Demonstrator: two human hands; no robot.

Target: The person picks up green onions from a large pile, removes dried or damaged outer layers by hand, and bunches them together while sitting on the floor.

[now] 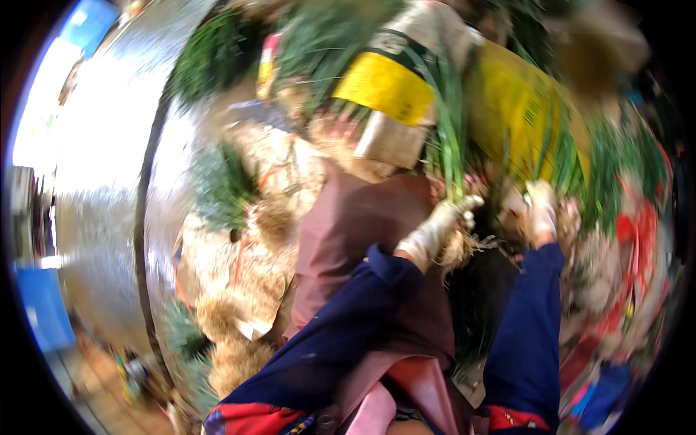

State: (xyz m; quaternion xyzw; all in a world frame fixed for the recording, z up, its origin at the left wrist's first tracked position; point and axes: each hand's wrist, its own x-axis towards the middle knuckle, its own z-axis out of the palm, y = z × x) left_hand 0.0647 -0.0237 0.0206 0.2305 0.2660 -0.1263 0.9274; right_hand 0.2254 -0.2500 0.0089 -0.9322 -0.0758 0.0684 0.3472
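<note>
In the middle right, my left hand (pixel 439 231), in a whitish glove, is closed around a bunch of green onions (pixel 452 157); the leaves point up the view and the pale roots hang below the fist. To its right, my right hand (pixel 541 204), also gloved, is at the base of other green onions (pixel 565 163). Blur hides whether its fingers grip them. A yellow printed sack (pixel 511 103) lies beyond both hands. Beyond my left hand is another sack with yellow and dark bands (pixel 389 87). A brownish-pink apron (pixel 353 217) covers my lap.
At left, a bundle of green onions (pixel 231 190) lies on brown sacking (pixel 201 250), with more root-ended bundles (pixel 239 364) below. A wet, shiny floor (pixel 98 206) stretches along the far left. Red plastic strips (pixel 641 244) and more onions (pixel 625 157) are at the right.
</note>
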